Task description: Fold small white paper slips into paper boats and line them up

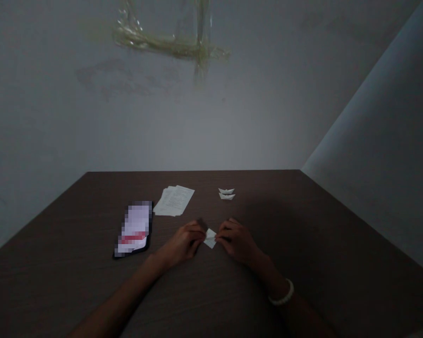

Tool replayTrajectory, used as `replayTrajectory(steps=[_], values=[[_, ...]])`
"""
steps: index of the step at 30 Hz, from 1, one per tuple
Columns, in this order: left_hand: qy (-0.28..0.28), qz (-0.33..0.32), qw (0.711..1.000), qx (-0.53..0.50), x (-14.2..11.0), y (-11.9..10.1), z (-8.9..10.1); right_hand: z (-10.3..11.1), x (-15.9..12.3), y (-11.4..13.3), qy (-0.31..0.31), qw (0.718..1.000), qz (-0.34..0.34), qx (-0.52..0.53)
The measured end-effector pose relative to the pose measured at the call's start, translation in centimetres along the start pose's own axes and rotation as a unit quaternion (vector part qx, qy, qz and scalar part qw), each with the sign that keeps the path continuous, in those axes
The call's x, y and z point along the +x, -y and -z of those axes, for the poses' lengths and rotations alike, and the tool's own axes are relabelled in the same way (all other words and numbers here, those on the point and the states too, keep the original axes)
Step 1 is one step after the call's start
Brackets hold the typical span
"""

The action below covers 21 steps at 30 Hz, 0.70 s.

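A small folded piece of white paper point(210, 238) is held between my two hands, just above or on the table. Its left corner is pinched by my left hand point(186, 239), with the fingers closed. On the opposite corner, my right hand point(238, 239) grips with thumb and fingers together. The paper looks diamond-shaped, with a fold line across its middle; its side corners are hidden by my fingertips. Beyond my hands sit two little folded paper boats point(227, 194), one close behind the other.
A stack of printed paper sheets point(174, 201) lies behind my left hand. To the left rests a phone point(134, 229) with its screen lit and blurred. The brown table point(102, 188) meets a grey wall point(211, 126) at its far edge, and another wall rises on the right.
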<state>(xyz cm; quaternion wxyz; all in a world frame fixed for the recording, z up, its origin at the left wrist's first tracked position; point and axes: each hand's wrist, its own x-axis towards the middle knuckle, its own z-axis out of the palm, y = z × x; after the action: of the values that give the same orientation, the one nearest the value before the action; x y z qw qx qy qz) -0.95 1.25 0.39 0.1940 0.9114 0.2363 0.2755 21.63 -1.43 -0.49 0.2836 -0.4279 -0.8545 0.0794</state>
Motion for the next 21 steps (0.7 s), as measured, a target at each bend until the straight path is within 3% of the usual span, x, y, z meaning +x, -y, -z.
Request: replayTrajectory(steps=[10,21], values=[[0.068,-0.023,0.996,0.055,0.33,-0.58,0.77,0.63,0.12,0.41,0.051,0.987,0.080,-0.130],[0.084,-0.030,0.992,0.092,0.15,-0.55,0.53,1.04,-0.22,-0.02,0.091,0.991,0.059,-0.080]])
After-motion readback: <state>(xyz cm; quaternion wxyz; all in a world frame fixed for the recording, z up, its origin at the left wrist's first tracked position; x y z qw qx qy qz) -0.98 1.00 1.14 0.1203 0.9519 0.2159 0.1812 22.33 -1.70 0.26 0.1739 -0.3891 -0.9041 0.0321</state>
